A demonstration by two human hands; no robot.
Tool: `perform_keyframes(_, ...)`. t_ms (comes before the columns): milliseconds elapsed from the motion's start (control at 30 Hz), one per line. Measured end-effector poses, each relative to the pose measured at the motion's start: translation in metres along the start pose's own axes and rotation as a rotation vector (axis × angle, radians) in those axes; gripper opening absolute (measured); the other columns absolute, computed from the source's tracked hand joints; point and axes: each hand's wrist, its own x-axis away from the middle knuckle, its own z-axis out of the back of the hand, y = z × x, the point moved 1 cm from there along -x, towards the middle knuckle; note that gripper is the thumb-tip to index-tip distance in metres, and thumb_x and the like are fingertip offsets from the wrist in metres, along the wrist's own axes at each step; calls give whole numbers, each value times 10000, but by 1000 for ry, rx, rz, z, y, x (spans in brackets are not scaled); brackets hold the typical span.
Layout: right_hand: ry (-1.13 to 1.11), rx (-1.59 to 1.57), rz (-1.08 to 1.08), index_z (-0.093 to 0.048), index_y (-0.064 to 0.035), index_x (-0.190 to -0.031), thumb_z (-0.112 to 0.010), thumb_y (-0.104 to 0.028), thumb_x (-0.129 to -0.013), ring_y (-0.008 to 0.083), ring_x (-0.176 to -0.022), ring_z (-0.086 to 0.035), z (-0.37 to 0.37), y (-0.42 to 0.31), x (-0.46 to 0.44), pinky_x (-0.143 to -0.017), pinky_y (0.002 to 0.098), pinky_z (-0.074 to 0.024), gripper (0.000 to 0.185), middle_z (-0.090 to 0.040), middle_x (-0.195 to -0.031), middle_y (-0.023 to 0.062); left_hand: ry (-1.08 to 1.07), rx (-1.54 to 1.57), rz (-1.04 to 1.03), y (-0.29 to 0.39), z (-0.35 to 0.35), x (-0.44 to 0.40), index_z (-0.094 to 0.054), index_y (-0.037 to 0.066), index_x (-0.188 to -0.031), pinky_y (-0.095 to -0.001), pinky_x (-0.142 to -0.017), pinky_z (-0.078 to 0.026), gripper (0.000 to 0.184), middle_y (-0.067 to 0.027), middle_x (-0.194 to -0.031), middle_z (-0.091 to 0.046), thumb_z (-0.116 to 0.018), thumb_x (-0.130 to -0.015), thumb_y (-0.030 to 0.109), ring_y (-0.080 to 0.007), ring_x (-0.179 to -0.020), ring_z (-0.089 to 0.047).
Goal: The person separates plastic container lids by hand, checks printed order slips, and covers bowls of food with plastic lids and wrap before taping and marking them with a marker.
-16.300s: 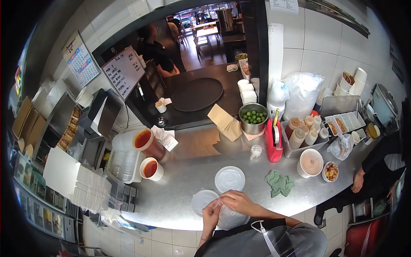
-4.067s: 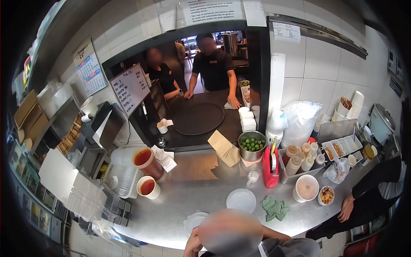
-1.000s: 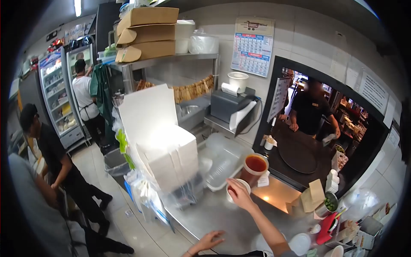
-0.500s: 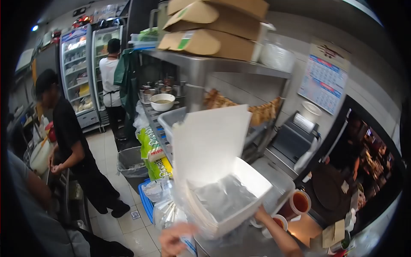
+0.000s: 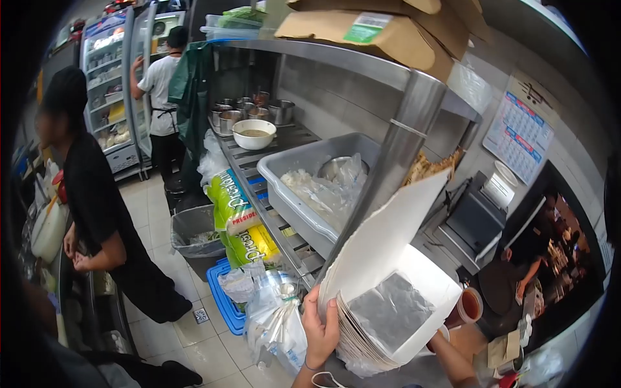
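A stack of white boxes stands at the lower centre, its top box open with a silver foil sheet inside. My left hand is closed on the near left edge of the stack, thumb and fingers at the base of the raised lid. My right forearm comes up from the bottom right to the stack's right side, and the fingers there are hidden behind the box. Just beyond that arm is a tub of red sauce.
A metal shelf post rises beside the boxes. Behind it is a grey bin with plastic bags. A person in black stands left; another in white is at the fridges. Plastic bags hang left of my hand.
The view has swung left toward the shelves. My left hand has come from the open counter edge onto the box stack; my right has moved from the sauce cup to the stack's far side.
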Motion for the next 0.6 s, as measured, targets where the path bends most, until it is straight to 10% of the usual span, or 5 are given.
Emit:
perform_keyframes(167,264,-411,-364,-661,3,-946,-587,-3,-714,350,-955,-588,62,29,10,-919,433,-412,244,-653,-949,183,46,-264,-154,24,8,3,-412,-42,-1249,-344,-1009,-323,433,-187,-1269,-447,-560,-865,93,-238,-1201,-429)
perform_keyframes(200,470,-77,-295,-660,20,-894,-646,-47,-750,372,-776,-615,110,-7,16,-713,381,-477,160,-657,-859,185,107,-301,-266,40,10,6,-406,-40,-1248,-357,-1014,-323,459,-196,-1284,-440,-586,-860,125,-258,-1216,-423)
perform_keyframes(333,497,-910,-334,-620,34,-839,-676,-12,-779,125,-721,-621,242,-111,46,-660,245,-490,94,-655,-841,68,201,-18,-669,58,2,37,-294,11,-1342,-422,-1024,-321,708,-221,-1272,-432,-696,-786,188,-304,-1161,-482)
perform_keyframes(533,167,-743,796,-666,48,-822,-667,-33,-794,233,-766,-665,287,-211,58,-829,427,-517,86,-681,-836,125,-728,-10,-658,102,-58,78,-186,94,-1349,-439,-967,-378,898,-249,-1111,-555,-786,-681,123,-331,-1005,-586)
perform_keyframes(600,131,-762,870,-652,28,-861,-666,-26,-793,222,-787,-641,278,-216,58,-833,393,-505,87,-666,-877,101,-634,18,-620,91,-58,91,-173,96,-1343,-433,-929,-402,906,-223,-1010,-592,-776,-668,59,-317,-928,-606)
